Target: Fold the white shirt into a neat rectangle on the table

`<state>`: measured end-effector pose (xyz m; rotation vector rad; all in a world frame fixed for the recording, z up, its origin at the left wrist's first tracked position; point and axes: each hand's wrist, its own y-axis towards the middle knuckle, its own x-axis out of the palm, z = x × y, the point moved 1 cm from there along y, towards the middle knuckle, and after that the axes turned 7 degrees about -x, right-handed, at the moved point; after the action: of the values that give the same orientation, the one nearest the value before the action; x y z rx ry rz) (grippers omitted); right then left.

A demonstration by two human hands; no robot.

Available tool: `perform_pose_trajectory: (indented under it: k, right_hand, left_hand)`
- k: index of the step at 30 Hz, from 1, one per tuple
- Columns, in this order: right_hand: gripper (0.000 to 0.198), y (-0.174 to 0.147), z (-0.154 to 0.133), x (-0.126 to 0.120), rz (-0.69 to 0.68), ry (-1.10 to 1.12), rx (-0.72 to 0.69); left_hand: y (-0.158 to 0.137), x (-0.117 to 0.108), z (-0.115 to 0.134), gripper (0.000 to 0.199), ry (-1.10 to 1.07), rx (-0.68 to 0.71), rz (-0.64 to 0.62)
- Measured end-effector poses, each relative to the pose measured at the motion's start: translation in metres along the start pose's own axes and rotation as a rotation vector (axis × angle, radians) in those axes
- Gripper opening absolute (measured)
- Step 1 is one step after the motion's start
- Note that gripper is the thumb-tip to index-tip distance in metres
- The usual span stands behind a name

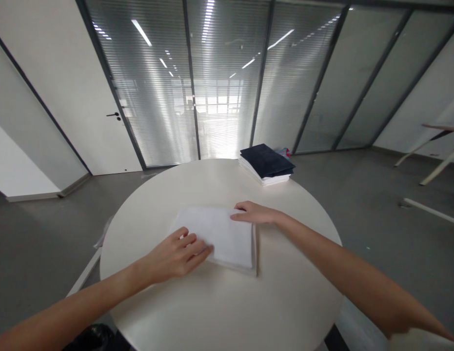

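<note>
A folded white cloth [227, 239] lies flat near the middle of the round table, with layered edges showing along its right side. My left hand [181, 253] rests over its near left part, fingers loosely bent and apart, the index finger reaching onto the fabric. At the far right corner, my right hand [254, 213] lies over the edge with thumb and fingers apart, touching the cloth. Neither hand appears to grip it. Part of the cloth's left side is hidden beneath my left hand.
The white round table [219, 312] carries a stack of folded white pieces [265, 179] with a dark navy folded cloth [266, 160] on top, at the back right. A small red-and-blue item [286, 152] shows behind it. Another table [441, 127] stands far right.
</note>
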<state>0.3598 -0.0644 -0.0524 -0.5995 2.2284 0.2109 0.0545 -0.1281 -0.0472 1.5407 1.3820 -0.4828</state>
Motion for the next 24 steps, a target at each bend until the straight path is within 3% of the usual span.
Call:
perform_pose_trajectory:
  k: [4, 8, 11, 14, 17, 19, 24]
  right_hand:
    - [0.05, -0.025, -0.005, -0.031, 0.235, 0.178, 0.092]
    - [0.049, -0.045, 0.0, -0.095, 0.652, 0.207, 0.095]
    - [0.048, -0.046, 0.019, -0.151, 0.98, 0.163, 0.07]
    - [0.042, -0.037, 0.048, -0.198, 1.182, 0.077, 0.068]
    - [0.038, -0.024, 0.083, -0.226, 1.235, 0.006, 0.141]
    - [0.038, -0.015, 0.107, -0.232, 1.214, -0.054, 0.231]
    - [0.046, 0.003, 0.158, -0.219, 0.973, -0.194, 0.486]
  left_hand:
    - [0.036, 0.001, -0.037, 0.029, 0.1, -0.094, 0.179]
    - [0.118, 0.018, -0.086, 0.026, 0.053, -0.392, 0.304]
    - [0.198, 0.047, -0.123, 0.031, -0.207, -0.585, 0.425]
    - [0.276, 0.085, -0.155, 0.039, -0.595, -0.776, 0.573]
    - [0.333, 0.123, -0.174, 0.043, -0.809, -0.92, 0.576]
    - [0.355, 0.145, -0.18, 0.049, -0.862, -0.961, 0.539]
    - [0.36, 0.198, -0.174, 0.046, -0.916, -0.98, 0.385]
